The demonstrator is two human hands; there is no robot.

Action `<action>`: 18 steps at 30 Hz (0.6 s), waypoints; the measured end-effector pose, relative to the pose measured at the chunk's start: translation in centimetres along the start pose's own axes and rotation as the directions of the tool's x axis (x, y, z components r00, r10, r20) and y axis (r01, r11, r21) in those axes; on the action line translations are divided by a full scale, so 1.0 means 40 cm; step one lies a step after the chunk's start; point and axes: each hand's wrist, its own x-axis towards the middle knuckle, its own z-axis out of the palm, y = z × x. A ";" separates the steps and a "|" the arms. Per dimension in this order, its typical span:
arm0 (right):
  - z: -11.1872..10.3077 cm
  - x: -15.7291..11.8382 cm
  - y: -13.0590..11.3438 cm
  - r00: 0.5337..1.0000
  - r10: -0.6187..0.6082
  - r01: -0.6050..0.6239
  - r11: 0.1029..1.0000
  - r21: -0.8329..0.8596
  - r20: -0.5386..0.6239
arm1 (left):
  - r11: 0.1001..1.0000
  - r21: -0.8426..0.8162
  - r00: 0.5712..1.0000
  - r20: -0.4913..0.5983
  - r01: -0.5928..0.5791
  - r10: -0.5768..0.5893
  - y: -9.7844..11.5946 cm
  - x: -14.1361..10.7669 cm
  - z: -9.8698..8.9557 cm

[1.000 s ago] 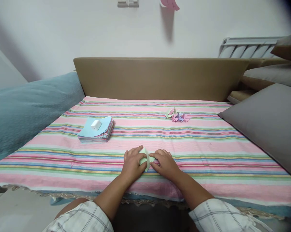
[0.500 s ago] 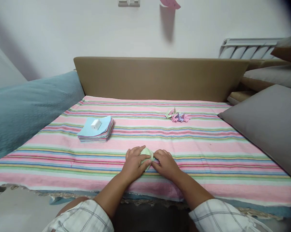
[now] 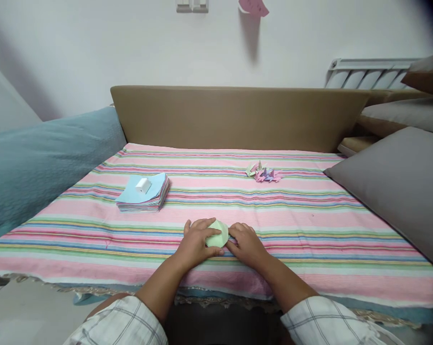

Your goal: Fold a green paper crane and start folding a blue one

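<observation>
A small piece of light green folded paper (image 3: pixel 222 238) is between my two hands, just above the striped cloth. My left hand (image 3: pixel 195 242) holds its left side, the index finger lying across the top face and the thumb stretched along the lower edge. On the right, my right hand (image 3: pixel 245 243) pinches the paper's edge between thumb and bent fingers. The underside of the paper and the fingertips beneath it are hidden.
A stack of coloured paper sheets (image 3: pixel 141 203) lies to the left with a white block (image 3: pixel 143 185) on top. Several folded paper figures (image 3: pixel 265 173) sit farther back. A grey cushion (image 3: pixel 392 177) leans at right; a brown backrest (image 3: pixel 238 117) stands behind the striped cloth (image 3: pixel 209 206).
My left thumb and index finger have spread apart and drawn slightly left, showing more of the green paper's face. My right hand stays almost still at its edge.
</observation>
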 end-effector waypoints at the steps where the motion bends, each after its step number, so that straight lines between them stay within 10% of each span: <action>1: 0.000 0.000 -0.001 1.000 0.002 -0.002 1.000 0.003 0.000 | 1.000 -0.003 1.000 -0.015 -0.002 0.002 -0.003 0.001 0.001; 18: -0.002 -0.001 -0.001 1.000 -0.015 0.015 0.999 -0.034 -0.002 | 0.993 0.093 0.979 -0.186 -0.068 0.084 -0.013 0.007 0.013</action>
